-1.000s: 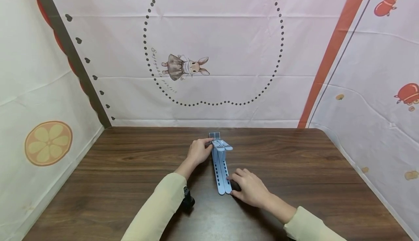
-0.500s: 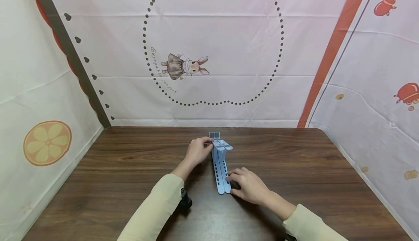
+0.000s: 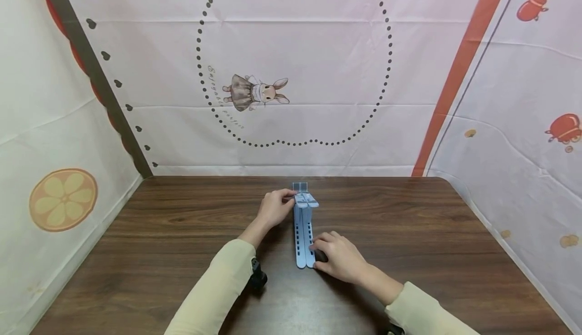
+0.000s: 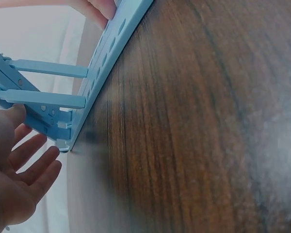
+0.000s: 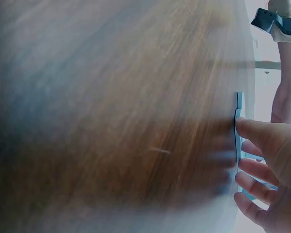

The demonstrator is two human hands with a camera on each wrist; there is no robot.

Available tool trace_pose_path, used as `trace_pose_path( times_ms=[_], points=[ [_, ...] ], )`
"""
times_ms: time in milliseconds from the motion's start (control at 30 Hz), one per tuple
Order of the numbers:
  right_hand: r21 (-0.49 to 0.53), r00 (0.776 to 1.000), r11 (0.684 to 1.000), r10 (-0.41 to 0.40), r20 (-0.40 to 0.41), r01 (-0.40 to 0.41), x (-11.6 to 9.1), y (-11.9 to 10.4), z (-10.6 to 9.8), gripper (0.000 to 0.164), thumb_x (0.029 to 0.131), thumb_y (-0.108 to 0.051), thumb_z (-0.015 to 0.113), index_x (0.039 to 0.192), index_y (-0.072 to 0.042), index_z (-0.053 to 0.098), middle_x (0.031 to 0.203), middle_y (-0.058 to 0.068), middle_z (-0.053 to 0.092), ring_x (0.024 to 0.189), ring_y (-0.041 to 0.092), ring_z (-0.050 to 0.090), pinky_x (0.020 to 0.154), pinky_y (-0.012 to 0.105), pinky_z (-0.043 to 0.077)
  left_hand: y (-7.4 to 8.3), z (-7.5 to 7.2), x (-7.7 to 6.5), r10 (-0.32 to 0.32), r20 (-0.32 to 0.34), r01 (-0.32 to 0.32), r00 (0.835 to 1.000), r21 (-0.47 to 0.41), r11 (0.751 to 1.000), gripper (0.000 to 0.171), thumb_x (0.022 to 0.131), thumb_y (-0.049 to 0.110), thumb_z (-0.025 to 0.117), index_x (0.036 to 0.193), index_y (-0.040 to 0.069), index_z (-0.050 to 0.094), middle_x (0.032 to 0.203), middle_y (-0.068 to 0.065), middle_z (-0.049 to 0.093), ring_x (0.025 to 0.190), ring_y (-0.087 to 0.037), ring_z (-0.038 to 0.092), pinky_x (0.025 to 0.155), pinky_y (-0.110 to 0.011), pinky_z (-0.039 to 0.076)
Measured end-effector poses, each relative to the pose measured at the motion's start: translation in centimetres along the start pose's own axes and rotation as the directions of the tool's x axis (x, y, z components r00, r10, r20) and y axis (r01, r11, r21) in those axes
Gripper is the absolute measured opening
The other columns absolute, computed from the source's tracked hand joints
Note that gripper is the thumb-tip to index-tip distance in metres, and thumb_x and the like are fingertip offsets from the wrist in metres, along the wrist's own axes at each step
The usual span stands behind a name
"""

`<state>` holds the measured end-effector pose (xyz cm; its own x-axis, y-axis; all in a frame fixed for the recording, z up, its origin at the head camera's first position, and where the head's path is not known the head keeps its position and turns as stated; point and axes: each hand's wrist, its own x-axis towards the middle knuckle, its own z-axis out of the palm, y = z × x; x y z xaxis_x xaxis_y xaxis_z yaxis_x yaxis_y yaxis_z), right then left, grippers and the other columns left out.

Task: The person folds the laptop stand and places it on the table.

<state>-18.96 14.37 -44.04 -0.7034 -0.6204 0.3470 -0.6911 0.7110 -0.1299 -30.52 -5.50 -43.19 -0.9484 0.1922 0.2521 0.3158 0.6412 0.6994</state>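
A light blue folding stand (image 3: 301, 241) with a slotted two-strip base lies lengthwise on the table. Its upper plate is raised and tilted, held up by two struts in the left wrist view, where the stand (image 4: 48, 99) shows side-on. My left hand (image 3: 273, 208) holds the upper plate at its far left, with the thumb on the plate's edge; in the left wrist view the other fingers of that hand (image 4: 19, 170) are spread. At the base's near right end, my right hand (image 3: 341, 258) grips the edge between thumb and curled fingers. The right wrist view shows this hand (image 5: 276, 160) against the stand's edge (image 5: 239, 102).
The dark wooden table (image 3: 204, 203) extends on both sides of the stand. Behind it hangs a pale printed cloth (image 3: 318, 62), with more cloth along the left and right sides. A small black device (image 3: 258, 274) is strapped at the left wrist.
The stand's near end has swung slightly left, so the base now points straighter toward me. My right hand has moved left with it. The left hand stays at the upper plate.
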Motion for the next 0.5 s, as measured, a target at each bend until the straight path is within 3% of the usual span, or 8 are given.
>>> trace_pose_path(
  times_ms=[500],
  points=[
    [0.001,0.998,0.999,0.05,0.03,-0.05,0.38,-0.48,0.54,0.03,0.073,-0.031,0.075,0.098,-0.015,0.069,0.102,0.0,0.062,0.089,0.015,0.056,0.074,0.031,0.05,-0.38,-0.21,0.0,-0.033,0.038,0.034,0.999,-0.023,0.999,0.028,0.09,0.018,0.055,0.116,0.015,0.064,0.109,-0.003,0.067,0.099,-0.018,0.064,0.083,-0.035,0.051]
  ],
)
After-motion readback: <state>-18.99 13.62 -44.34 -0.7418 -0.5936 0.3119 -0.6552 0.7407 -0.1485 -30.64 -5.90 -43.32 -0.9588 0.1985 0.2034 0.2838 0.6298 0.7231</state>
